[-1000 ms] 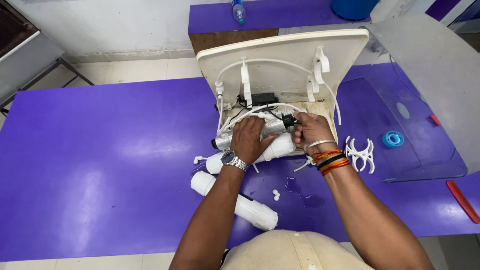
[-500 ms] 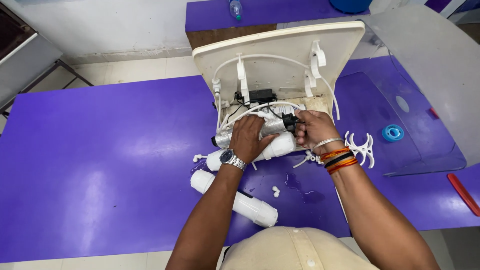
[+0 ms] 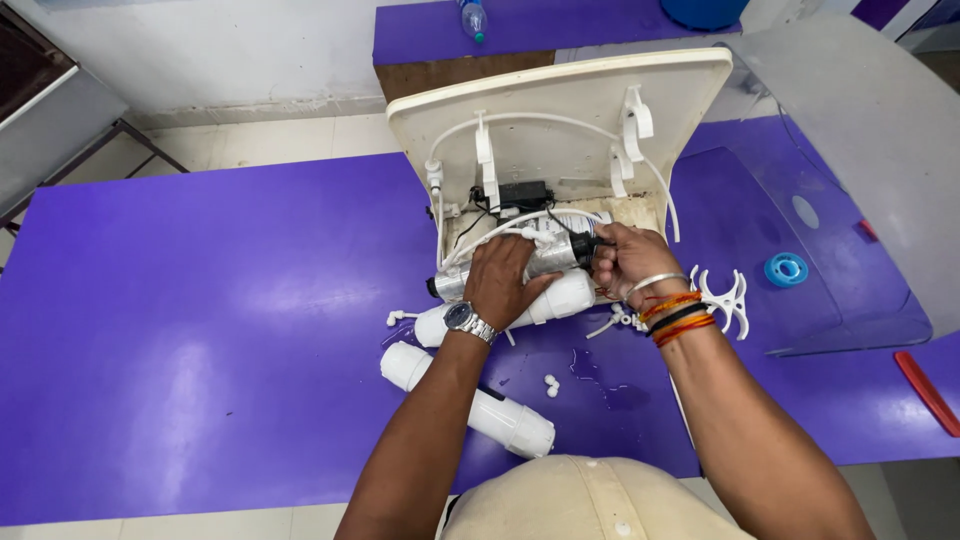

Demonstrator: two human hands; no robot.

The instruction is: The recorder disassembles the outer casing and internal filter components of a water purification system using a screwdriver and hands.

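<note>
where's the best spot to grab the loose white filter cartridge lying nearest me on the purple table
Probably around the plain middle of the white filter cartridge, coming down from above. It lies flat and diagonal on the purple table, free of both hands, so fingers can close across its round body. Its capped ends look wider and less even.

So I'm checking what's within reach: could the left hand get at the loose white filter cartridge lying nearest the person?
Probably yes. The left hand rests on the housing assembly, and the loose white filter cartridge lies just beside its forearm on the purple table, uncovered.
</note>
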